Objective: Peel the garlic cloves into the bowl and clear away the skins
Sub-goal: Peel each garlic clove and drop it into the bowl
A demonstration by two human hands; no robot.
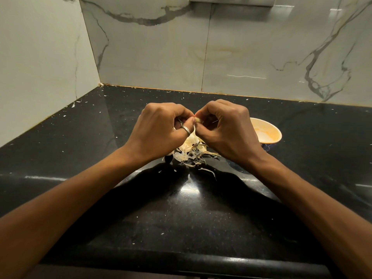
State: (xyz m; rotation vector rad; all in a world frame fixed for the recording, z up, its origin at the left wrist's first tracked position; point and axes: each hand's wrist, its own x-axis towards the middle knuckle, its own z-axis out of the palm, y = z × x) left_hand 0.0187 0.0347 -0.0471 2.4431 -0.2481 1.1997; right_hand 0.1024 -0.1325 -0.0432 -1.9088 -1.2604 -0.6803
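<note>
Since the marble-veined wall [241,53] closes off the twelve o'clock side, all the work sits on the black counter [201,208], whose dark gloss makes every pale scrap easy to spot. Taking the meeting point of the hands as the dial's centre, the left hand [161,127] comes in from about eight o'clock and the right hand [227,129] from about four, both raised clear of the counter so that whatever is torn off can drop.

The bowl [275,129] stands at roughly three o'clock, just behind the right hand and partly hidden by it; I judge it is kept on that side so a bared clove needs only a short carry. Whether cloves already lie in it I cannot tell.

Directly below the hands, at six o'clock, the pile of skins [193,156] lies on the counter, with stray flecks scattered out toward ten o'clock. None of it is cleared yet.

At the centre is the garlic clove [198,120]: the right hand's curled fingers pinch one end, while the left hand's thumb and forefinger pinch the other, where a pale strip of skin [194,128] hangs loose. The two grips seem set to pull against each other. A ring [186,130] sits on the left thumb.
</note>
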